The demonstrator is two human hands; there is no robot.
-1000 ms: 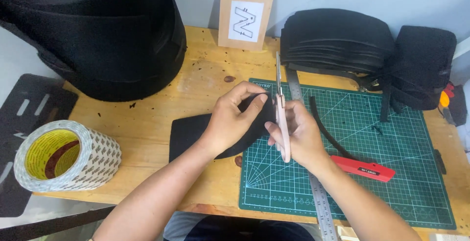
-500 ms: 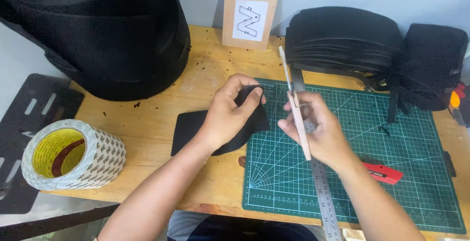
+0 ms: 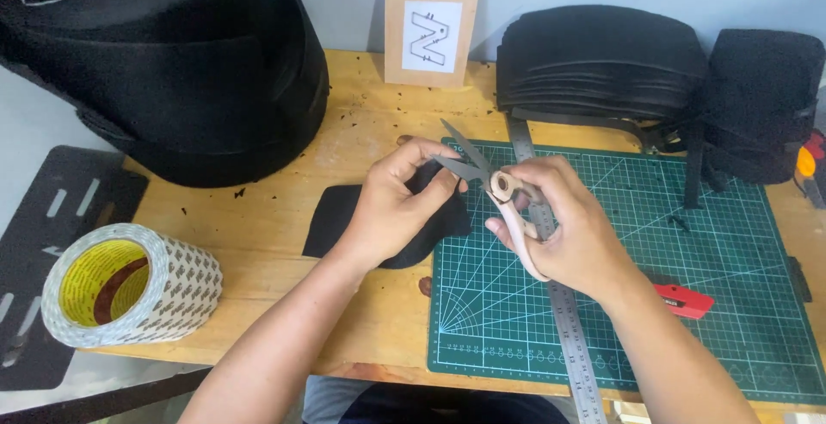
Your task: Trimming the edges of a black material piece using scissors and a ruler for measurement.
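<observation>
The left hand (image 3: pixel 391 209) pinches the edge of a black fabric piece (image 3: pixel 344 222) lying on the wooden table (image 3: pixel 275 243), partly over the green cutting mat (image 3: pixel 688 286). The right hand (image 3: pixel 568 230) has its fingers closed around pink-handled scissors (image 3: pixel 495 191), blades open at the fabric's edge, above a steel ruler (image 3: pixel 572 338).

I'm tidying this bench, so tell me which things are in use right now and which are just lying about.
In use:
left hand on black fabric piece
right hand holding scissors

Lying about:
tape roll
steel ruler
red cutter
fabric stack
cutting mat
</observation>
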